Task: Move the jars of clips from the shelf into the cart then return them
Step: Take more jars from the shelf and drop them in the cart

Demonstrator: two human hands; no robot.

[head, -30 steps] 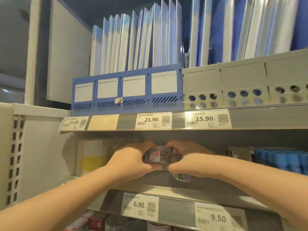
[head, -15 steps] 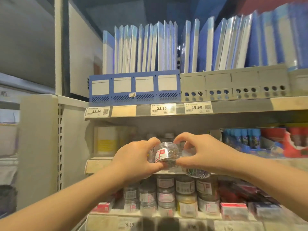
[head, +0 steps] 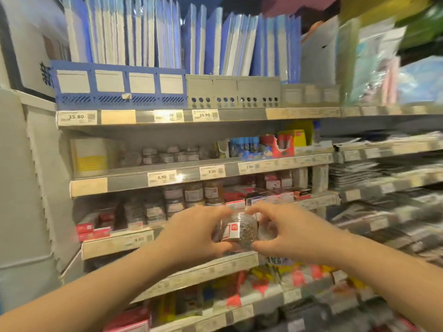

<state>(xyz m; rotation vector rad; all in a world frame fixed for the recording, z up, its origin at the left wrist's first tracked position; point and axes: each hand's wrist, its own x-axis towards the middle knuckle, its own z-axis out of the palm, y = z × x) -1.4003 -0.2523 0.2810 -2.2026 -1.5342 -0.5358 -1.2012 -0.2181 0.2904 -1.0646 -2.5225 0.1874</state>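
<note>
Head view, single camera.

I am watching both hands drawing away from the rack. The left hand (head: 191,236) and right hand (head: 294,238) are gripping a clear round plastic jar of silver clips (head: 237,232) with a red-and-white label. The left fingers (head: 215,212) are curling round its left side. The right fingers (head: 260,210) are clamping it from above, thumb underneath. Something clear is sitting just beside the jar under the right fingers. It may be a second jar, but it is too blurred to call.

Change: a second ago the hands were reaching deep over the grey metal shelf with the paper price tags (head: 129,182). Half a second ago the jar was coming out at that shelf's lip. Now it is hanging in open air, well apart from that shelf, in front of the lower tiers. The frame is also taking in far more of the rack, so I am judging that the person is stepping back.

Meaning: the pick is looking complete for this jar, and the carry toward the cart is beginning. The cart is not showing. Several small labelled jars (head: 167,155) are remaining on the shelf, so I am expecting further trips.
</note>
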